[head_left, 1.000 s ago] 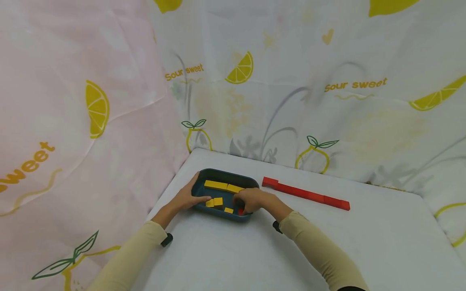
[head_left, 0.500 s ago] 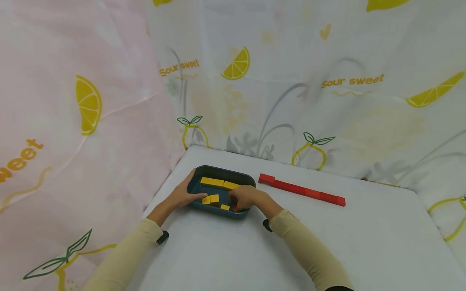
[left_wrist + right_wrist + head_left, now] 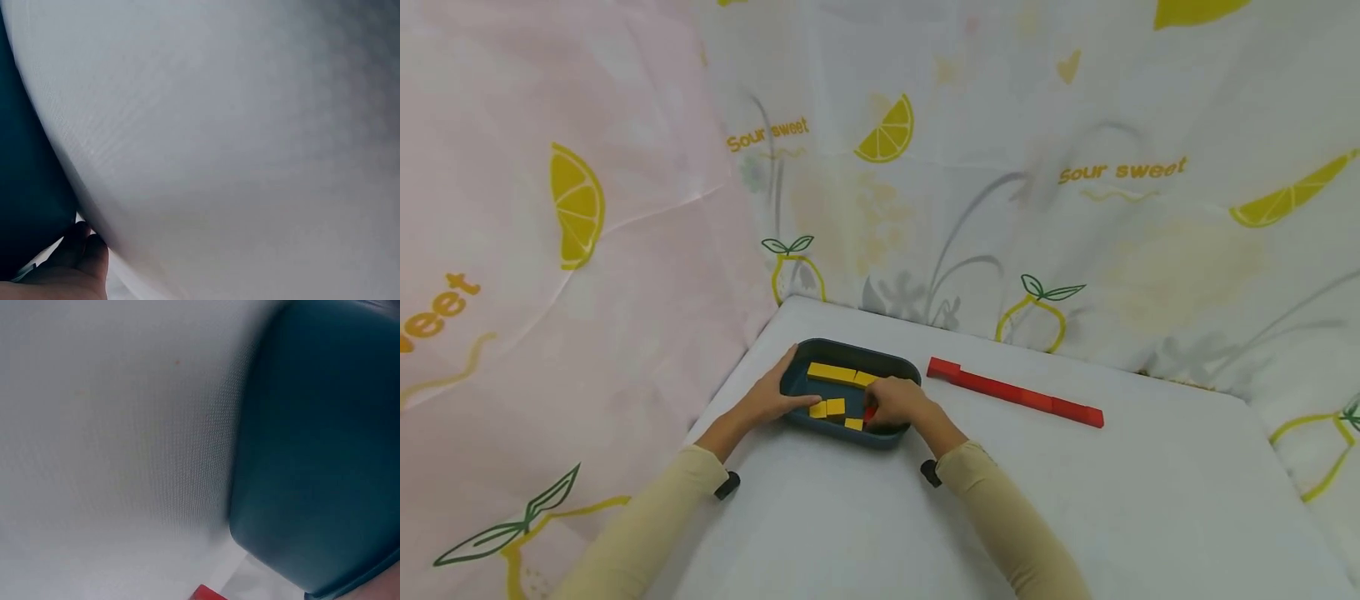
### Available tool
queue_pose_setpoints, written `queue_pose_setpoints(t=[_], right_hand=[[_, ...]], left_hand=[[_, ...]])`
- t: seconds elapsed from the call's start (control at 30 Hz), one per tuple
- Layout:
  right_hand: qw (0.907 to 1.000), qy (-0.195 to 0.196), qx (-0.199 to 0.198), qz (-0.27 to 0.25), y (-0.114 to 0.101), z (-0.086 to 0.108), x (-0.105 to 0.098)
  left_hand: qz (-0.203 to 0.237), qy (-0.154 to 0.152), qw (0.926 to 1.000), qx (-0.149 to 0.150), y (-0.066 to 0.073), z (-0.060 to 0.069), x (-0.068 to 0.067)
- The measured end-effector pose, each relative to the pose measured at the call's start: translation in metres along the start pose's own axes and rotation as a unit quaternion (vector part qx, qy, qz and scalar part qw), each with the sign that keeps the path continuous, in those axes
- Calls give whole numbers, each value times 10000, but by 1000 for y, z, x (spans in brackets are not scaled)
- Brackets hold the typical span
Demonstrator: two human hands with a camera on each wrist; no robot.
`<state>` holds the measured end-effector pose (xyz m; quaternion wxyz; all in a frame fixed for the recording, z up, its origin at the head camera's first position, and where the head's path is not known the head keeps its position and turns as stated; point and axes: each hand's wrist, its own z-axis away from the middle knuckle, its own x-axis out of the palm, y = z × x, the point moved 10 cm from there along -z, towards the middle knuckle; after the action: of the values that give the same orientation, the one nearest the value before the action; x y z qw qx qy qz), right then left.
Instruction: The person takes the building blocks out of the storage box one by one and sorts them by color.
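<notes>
A dark teal tray point(image 3: 835, 432) stands near the table's back left corner. My left hand point(image 3: 763, 402) holds its left end, thumb across the front rim; in the left wrist view the fingers point(image 3: 78, 256) lie against the outer wall. Over the tray's right end, my right hand point(image 3: 901, 402) pinches a red block point(image 3: 869, 413), which its fingers partly cover. Inside lie two long yellow blocks point(image 3: 831, 373) along the back, and small yellow blocks point(image 3: 836, 407) nearer the front. The right wrist view mostly shows the tray's outer wall point(image 3: 312, 444).
To the right of the tray, several red blocks point(image 3: 1000, 388) form a long line on the white tabletop point(image 3: 1075, 500), with one set wider at its left end. Lemon-print cloth point(image 3: 880, 217) hangs behind and to the left.
My right hand has drawn the red block up a little from the tray's front right part, so more of it shows. The left hand keeps its place. The head view has shifted slightly.
</notes>
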<state>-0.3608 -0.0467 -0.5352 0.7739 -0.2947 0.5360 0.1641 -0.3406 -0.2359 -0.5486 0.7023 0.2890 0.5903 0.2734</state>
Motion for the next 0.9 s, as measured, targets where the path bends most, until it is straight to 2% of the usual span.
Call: queue_pose_setpoints(t=[0.17, 0.27, 0.4, 0.47, 0.67, 0.9], right_hand=[[9993, 31, 73, -358, -1, -5, 3], [9964, 187, -59, -831, -4, -8, 0], [9854, 410, -303, -1625, -6, -8, -9], [9808, 447, -377, -1861, -5, -8, -10], [9748, 534, -478, -2112, -1, -10, -11], [9564, 965, -660, -2677, 0, -7, -20]], left_hand=[[-67, 3, 10000, 27, -2, 1, -1], [-8, 12, 10000, 45, -1, 1, -2], [74, -9, 10000, 62, 0, 0, -1], [79, -24, 9999, 58, 1, -1, 1], [100, -37, 9999, 41, 1, -2, 3], [55, -54, 10000, -23, -3, -3, 1]])
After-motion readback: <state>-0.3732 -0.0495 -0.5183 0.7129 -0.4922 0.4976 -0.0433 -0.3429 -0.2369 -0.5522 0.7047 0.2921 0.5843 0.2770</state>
